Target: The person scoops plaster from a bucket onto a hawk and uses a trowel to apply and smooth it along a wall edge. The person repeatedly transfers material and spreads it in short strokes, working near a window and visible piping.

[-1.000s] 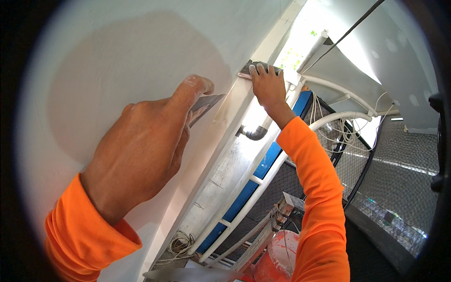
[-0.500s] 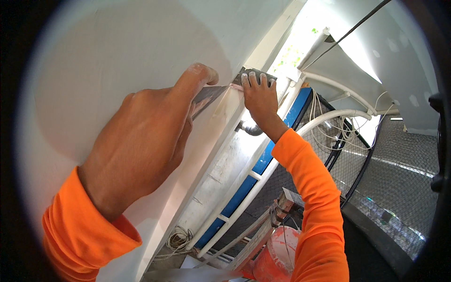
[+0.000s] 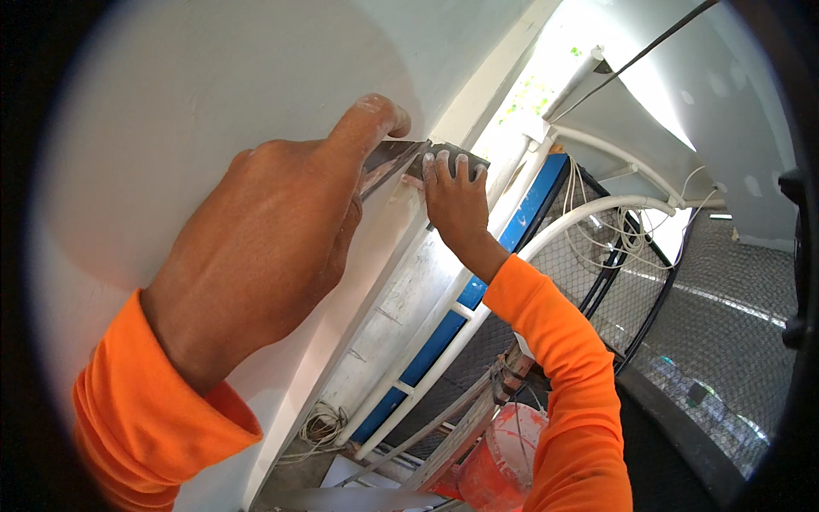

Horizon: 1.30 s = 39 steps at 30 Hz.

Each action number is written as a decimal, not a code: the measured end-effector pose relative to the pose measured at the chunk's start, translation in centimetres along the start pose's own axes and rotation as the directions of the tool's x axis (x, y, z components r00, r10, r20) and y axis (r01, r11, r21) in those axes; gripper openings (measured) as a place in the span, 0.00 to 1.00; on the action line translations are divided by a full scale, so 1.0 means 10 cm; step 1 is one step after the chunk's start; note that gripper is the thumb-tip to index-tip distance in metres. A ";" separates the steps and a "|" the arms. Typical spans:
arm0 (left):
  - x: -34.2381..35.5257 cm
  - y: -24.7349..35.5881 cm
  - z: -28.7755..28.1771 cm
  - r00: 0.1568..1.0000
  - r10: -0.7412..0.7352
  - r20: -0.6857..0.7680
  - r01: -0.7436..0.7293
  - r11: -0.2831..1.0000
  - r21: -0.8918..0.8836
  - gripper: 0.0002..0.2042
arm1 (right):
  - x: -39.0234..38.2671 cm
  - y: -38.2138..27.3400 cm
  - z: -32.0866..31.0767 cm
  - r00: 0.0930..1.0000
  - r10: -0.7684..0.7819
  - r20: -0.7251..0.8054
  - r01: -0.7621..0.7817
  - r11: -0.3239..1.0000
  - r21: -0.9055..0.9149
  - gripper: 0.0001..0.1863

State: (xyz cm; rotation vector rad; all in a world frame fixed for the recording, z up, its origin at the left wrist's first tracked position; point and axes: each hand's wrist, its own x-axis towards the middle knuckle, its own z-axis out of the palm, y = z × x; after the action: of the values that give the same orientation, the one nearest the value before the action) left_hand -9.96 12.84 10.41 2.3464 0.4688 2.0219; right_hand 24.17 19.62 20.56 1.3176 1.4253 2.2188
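My left hand (image 3: 260, 243) is wrapped around a grey metal putty blade (image 3: 391, 164) smeared with pale filler, thumb stretched along its top. The hand hides most of that tool. At the edge of the white wall (image 3: 196, 77), my right hand (image 3: 456, 196) grips a dark flat plate (image 3: 467, 157), its whitened fingertips spread over the face. The tip of the putty blade meets the left end of the plate, touching or nearly so. Both sleeves are orange.
White pipe railing (image 3: 478, 320) with a blue band (image 3: 435, 346) runs beside the wall. Below stand a wooden ladder-like frame (image 3: 465, 435) and a smeared red bucket (image 3: 503, 452). Coiled cable (image 3: 320, 427) lies at the wall's foot; more cable (image 3: 631, 239) hangs by the dark mesh (image 3: 725, 299).
My left hand has moved slightly up and right with the putty blade. My right hand has shifted left and a little down with the plate, so the two tools now come together.
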 end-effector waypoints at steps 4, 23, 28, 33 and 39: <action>-0.02 -0.01 0.03 0.996 0.036 -0.080 -0.036 0.999 0.000 0.19 | -0.20 -0.20 -0.03 0.998 -0.055 -0.026 0.055 0.998 0.003 0.29; -1.10 0.92 1.10 0.585 -0.766 0.266 0.366 -0.043 -0.930 0.22 | -1.55 0.98 -1.22 0.971 -0.077 0.227 -0.238 -0.213 0.948 0.12; -1.49 1.47 1.43 0.621 -0.731 0.283 0.127 -0.262 -0.957 0.22 | -1.60 0.63 -1.33 0.950 -0.072 -0.304 0.218 -0.546 0.809 0.22; -1.70 1.77 1.39 0.552 -0.804 0.221 0.103 -0.197 -0.975 0.20 | -1.74 0.61 -1.21 0.843 -0.189 -0.503 0.480 -0.157 0.863 0.26; -1.92 1.94 1.30 0.391 -0.919 0.045 0.080 -0.015 -0.997 0.19 | -1.68 0.70 -1.17 0.883 -0.112 -0.455 0.465 0.080 0.882 0.27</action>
State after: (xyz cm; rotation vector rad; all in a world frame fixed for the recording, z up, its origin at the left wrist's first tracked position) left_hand 4.47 -7.66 -6.37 0.3434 0.0673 1.6908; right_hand 27.11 -1.09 14.90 0.6402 3.2182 0.9308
